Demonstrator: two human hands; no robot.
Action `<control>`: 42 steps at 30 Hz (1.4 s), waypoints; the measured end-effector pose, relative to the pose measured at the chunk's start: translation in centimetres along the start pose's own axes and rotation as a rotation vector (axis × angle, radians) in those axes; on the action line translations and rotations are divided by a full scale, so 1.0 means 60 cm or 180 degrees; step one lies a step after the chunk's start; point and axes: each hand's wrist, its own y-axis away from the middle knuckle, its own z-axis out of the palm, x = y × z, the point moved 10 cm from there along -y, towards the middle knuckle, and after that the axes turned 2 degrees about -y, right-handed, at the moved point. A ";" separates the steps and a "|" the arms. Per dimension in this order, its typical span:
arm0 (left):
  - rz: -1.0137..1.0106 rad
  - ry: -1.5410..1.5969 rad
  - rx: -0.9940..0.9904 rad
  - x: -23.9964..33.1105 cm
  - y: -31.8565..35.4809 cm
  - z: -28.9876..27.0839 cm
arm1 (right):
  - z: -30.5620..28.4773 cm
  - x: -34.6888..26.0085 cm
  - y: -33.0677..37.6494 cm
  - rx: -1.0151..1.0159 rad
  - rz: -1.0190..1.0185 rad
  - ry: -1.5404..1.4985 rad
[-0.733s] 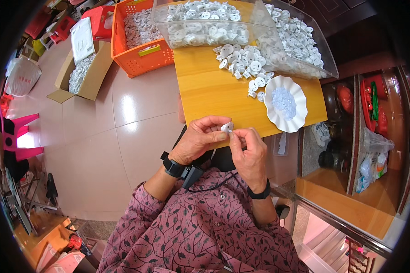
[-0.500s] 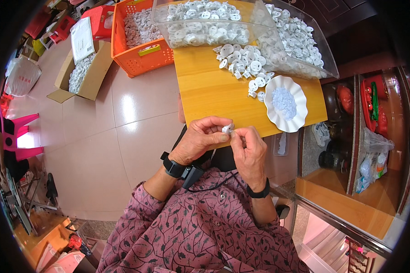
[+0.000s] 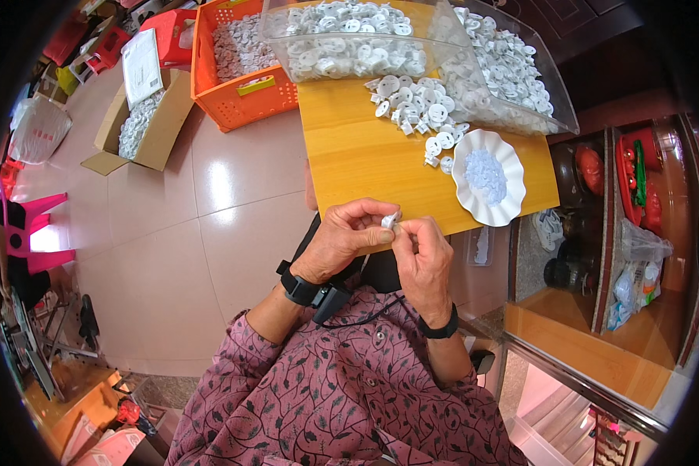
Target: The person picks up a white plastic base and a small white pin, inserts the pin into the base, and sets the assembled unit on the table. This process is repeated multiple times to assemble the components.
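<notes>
Between thumb and fingers my left hand (image 3: 345, 234) pinches a small white plastic part (image 3: 390, 220) at the table's near edge. My right hand (image 3: 424, 260) is closed, its thumb and forefinger tips touching that part from the right; anything tiny between them is hidden. Beyond my hands lies a loose pile of similar white round parts (image 3: 415, 105) on the yellow wooden table (image 3: 349, 155). A white scalloped dish (image 3: 512, 203) at the table's right side holds many small pale bluish pieces (image 3: 485, 177).
Two clear plastic bins (image 3: 349, 50) full of white parts stand at the table's far side. Left of it are an orange crate (image 3: 241, 105) and a cardboard box (image 3: 167, 136), both holding small parts. A shelf unit (image 3: 590, 342) stands close on the right.
Both hands stay at nearly the same place, with only slight finger movement. The white part has turned a little in my left hand's pinch.
</notes>
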 end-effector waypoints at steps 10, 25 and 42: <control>-0.0006 0.0188 0.0035 0.005 0.001 -0.001 | 0.005 0.036 0.008 -0.0111 0.0636 -0.0490; 0.0407 -0.0813 0.0464 0.151 -0.051 -0.003 | -0.002 0.051 0.039 -0.0213 0.0463 -0.0355; 0.1764 -0.1909 0.1057 0.292 -0.158 0.015 | -0.113 0.099 0.016 0.0789 0.0181 0.0891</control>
